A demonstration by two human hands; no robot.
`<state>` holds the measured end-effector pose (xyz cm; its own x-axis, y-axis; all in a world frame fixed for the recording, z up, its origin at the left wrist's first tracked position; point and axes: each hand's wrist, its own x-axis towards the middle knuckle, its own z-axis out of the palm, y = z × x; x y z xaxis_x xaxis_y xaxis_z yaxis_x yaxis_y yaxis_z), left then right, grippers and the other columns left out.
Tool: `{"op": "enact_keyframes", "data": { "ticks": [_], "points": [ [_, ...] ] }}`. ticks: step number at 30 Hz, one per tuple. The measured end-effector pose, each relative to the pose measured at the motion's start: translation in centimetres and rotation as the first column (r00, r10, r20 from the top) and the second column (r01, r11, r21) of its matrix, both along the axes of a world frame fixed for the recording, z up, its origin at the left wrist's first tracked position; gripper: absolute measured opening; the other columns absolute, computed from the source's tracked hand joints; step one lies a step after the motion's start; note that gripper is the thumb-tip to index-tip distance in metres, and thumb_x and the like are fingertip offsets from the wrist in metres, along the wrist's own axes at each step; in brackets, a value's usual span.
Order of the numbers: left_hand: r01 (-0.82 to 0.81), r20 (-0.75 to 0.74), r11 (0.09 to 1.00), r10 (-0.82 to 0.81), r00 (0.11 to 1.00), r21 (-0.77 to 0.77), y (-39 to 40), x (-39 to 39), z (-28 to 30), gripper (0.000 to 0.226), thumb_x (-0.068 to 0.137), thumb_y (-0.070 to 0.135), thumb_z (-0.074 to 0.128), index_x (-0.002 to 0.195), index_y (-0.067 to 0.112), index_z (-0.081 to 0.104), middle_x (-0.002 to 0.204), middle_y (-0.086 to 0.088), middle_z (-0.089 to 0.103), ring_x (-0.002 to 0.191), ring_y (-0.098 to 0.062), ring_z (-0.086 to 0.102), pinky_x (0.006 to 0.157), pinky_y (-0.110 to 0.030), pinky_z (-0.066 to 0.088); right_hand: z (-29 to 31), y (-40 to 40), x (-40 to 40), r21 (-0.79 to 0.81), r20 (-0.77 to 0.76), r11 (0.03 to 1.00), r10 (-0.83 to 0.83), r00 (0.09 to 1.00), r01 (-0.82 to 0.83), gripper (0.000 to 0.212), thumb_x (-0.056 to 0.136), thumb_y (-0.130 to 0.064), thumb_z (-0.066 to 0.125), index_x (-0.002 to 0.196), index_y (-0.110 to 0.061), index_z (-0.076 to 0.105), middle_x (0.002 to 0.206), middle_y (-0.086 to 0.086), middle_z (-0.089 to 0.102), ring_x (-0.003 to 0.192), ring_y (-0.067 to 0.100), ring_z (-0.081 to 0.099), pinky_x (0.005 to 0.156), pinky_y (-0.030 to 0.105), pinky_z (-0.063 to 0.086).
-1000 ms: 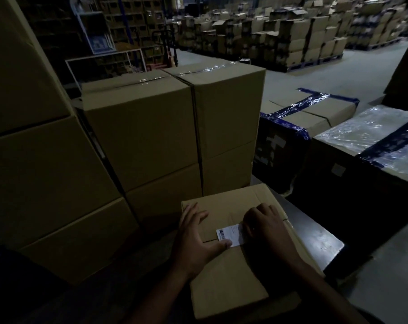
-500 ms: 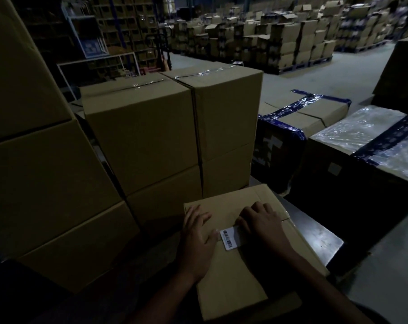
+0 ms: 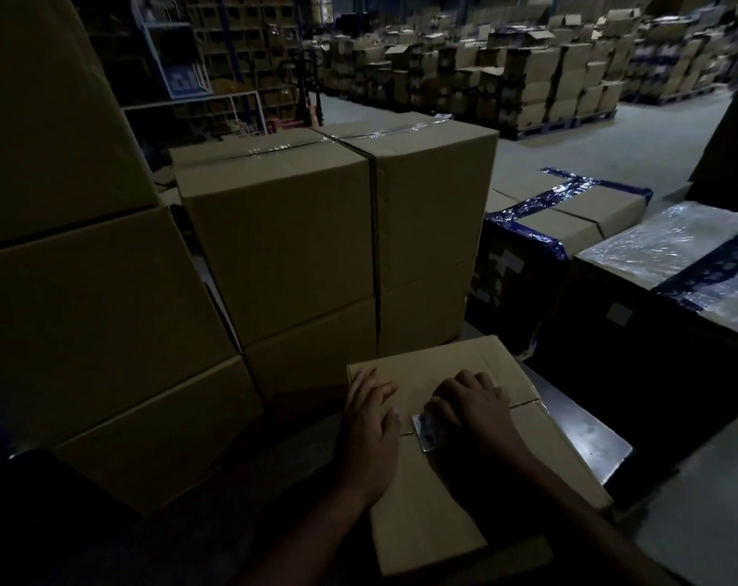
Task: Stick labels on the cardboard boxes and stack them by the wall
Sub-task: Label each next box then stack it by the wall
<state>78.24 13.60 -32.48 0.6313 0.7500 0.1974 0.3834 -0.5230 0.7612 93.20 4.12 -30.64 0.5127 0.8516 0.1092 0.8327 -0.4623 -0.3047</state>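
A brown cardboard box lies low in front of me, its top seam running across. A small white barcode label sits on that seam, mostly covered. My right hand rests flat on the label's right part, fingers pressed down on it. My left hand lies palm down on the box top just left of the label, fingers spread, holding nothing.
Stacked brown boxes stand right behind the low box, with a taller stack at the left. Blue-taped wrapped cartons sit at the right. A dark shiny surface lies under the box. Pallets of boxes fill the far floor.
My right hand slid left over the label, covering more of it. My left hand shifted slightly left off the label's edge. The camera tilted a little.
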Motion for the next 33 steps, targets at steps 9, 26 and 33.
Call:
{"op": "enact_keyframes", "data": {
  "ticks": [9, 26, 33],
  "points": [
    [0.011, 0.0, 1.0, -0.011, 1.0, -0.018, 0.1, 0.1, -0.1, 0.035, 0.102, 0.021, 0.047, 0.136, 0.032, 0.052, 0.159, 0.017, 0.022, 0.145, 0.007, 0.004, 0.114, -0.018, 0.01, 0.2, 0.3, -0.7, 0.024, -0.044, 0.997, 0.08, 0.996, -0.079, 0.068, 0.073, -0.066, 0.008, 0.109, -0.038, 0.058, 0.101, -0.012, 0.04, 0.093, 0.006, 0.023, 0.074, 0.031, 0.015],
    [0.035, -0.054, 0.999, -0.034, 0.998, 0.022, 0.5, 0.0, 0.2, 0.023, 0.1, 0.032, 0.049, 0.123, 0.03, 0.053, 0.152, 0.014, 0.029, 0.146, -0.003, 0.014, 0.121, -0.035, 0.021, -0.2, -1.5, -0.7, 0.244, -0.266, 0.97, 0.052, 0.963, 0.015, 0.026, 0.078, -0.046, 0.048, 0.103, -0.044, 0.057, 0.094, -0.016, 0.051, 0.092, 0.016, 0.053, 0.073, 0.031, 0.04],
    [-0.026, -0.219, 0.987, 0.061, 0.974, 0.158, 3.2, 1.8, 0.6, 0.034, 0.087, 0.05, 0.064, 0.105, 0.024, 0.05, 0.152, -0.003, 0.031, 0.149, -0.027, 0.015, 0.122, -0.04, 0.015, -2.1, -7.7, -6.1, 0.254, -0.059, 0.858, -0.447, 0.893, 0.446, 0.03, 0.062, -0.031, 0.083, 0.08, -0.034, 0.059, 0.087, -0.004, 0.056, 0.086, 0.024, 0.051, 0.069, 0.038, 0.04]
  ]
}}
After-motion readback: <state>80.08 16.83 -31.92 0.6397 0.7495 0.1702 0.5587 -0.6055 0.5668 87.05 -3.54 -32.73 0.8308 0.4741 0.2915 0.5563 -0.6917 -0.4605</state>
